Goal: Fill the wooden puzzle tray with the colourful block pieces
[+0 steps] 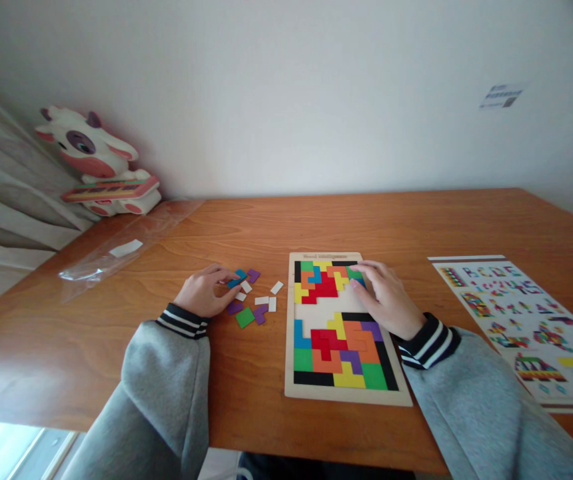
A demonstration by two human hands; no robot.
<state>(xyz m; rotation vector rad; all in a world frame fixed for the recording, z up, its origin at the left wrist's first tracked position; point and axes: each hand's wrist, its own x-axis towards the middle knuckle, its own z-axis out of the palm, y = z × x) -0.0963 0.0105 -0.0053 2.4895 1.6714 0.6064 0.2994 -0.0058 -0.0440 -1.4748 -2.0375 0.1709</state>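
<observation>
Left of the puzzle board, my left hand (204, 291) has its fingertips on a blue puzzle piece (236, 279), thumb curled underneath. Around it lie loose purple, green and white pieces, among them a green square (245, 318). My right hand (389, 300) rests over the right side of the wooden board (349, 396). Its thumb and forefinger are apart, touching a green piece (354, 273) and a blue piece near the upper right corner. Colored blocks fill the board's top and bottom, with a bare strip across the middle. My right palm hides part of that edge.
A printed pattern sheet (526, 320) lies to the right. At the far left, a toy cow with a keyboard (111, 170) stands by the wall and curtain (6, 173). A clear plastic bag (96, 267) lies in front of it on the wooden table (246, 227).
</observation>
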